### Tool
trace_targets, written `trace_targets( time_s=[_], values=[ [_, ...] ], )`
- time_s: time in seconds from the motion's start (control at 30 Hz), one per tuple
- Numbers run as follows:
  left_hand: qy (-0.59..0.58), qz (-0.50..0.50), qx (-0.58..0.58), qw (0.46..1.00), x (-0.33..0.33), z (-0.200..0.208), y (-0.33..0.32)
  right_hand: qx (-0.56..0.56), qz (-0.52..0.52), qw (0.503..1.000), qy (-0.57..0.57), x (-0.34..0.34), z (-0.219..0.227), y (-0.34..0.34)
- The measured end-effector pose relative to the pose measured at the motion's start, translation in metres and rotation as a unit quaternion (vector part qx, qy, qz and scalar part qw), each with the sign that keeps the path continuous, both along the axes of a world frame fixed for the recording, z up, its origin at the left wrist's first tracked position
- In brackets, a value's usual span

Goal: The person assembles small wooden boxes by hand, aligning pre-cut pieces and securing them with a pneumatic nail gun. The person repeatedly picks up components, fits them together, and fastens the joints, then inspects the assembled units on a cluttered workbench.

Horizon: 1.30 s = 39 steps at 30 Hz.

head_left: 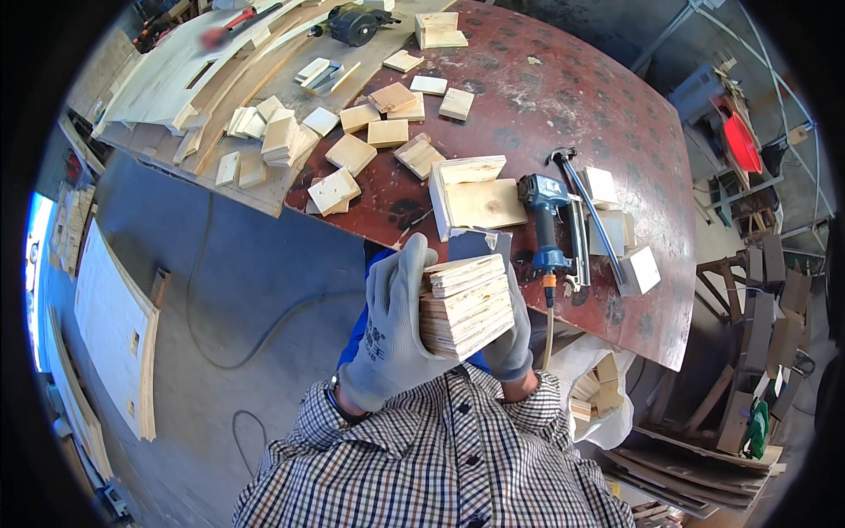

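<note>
A stack of small plywood blocks (466, 308) is pressed between my two gloved hands, held in front of my chest near the table edge. My left hand (385, 321) wraps its left side, fingers pointing up. My right hand (510, 339) grips the right side, its fingers partly hidden behind the stack. Just beyond the stack a dark grey flat piece (482, 244) shows; I cannot tell what it is. Past it, an open-sided plywood box (480, 198) lies on the reddish table (563, 97). Right of the box sits a blue nail gun (547, 224) with its hose.
A hammer (588, 211) and several white-faced blocks (638, 269) lie right of the nail gun. Loose plywood blocks (350, 154) cover the table's left side. A circular saw (354, 25) stands farther back. A white sack (607, 414) holds wood pieces below. A cable (211, 352) crosses the floor.
</note>
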<state>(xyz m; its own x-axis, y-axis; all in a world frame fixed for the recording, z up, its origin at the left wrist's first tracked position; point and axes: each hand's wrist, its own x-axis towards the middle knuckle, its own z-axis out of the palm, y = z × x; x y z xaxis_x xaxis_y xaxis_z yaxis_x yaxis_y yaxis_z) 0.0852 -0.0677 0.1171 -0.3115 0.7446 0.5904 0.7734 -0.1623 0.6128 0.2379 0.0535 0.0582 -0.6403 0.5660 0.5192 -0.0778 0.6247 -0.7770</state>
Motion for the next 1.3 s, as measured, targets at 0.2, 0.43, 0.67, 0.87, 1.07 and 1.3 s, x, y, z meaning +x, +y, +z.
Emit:
trace_targets(
  time_s=[0.2, 0.43, 0.67, 0.87, 1.07, 1.3],
  values=[
    [-0.016, -0.004, 0.020, 1.000, 0.002, -0.006, -0.003, -0.104, 0.032, 0.993, 0.051, 0.004, -0.003, -0.006],
    [-0.024, -0.018, 0.029, 0.999, 0.001, -0.010, -0.004, 0.062, -0.013, 0.998, -0.025, 0.032, -0.053, 0.010],
    [-0.035, -0.023, 0.020, 0.999, -0.002, -0.008, -0.006, -0.039, 0.015, 0.999, 0.006, 0.008, -0.005, -0.005],
    [-0.068, -0.060, 0.079, 0.993, -0.007, -0.014, -0.002, -0.324, 0.070, 0.942, 0.039, 0.005, 0.013, -0.013],
    [-0.290, -0.105, 0.095, 0.946, -0.014, -0.033, -0.011, -0.383, 0.074, 0.917, 0.087, -0.003, 0.052, -0.018],
    [-0.451, -0.214, 0.169, 0.850, -0.018, -0.050, -0.009, -0.283, 0.000, 0.954, 0.099, 0.008, 0.060, 0.002]
  ],
)
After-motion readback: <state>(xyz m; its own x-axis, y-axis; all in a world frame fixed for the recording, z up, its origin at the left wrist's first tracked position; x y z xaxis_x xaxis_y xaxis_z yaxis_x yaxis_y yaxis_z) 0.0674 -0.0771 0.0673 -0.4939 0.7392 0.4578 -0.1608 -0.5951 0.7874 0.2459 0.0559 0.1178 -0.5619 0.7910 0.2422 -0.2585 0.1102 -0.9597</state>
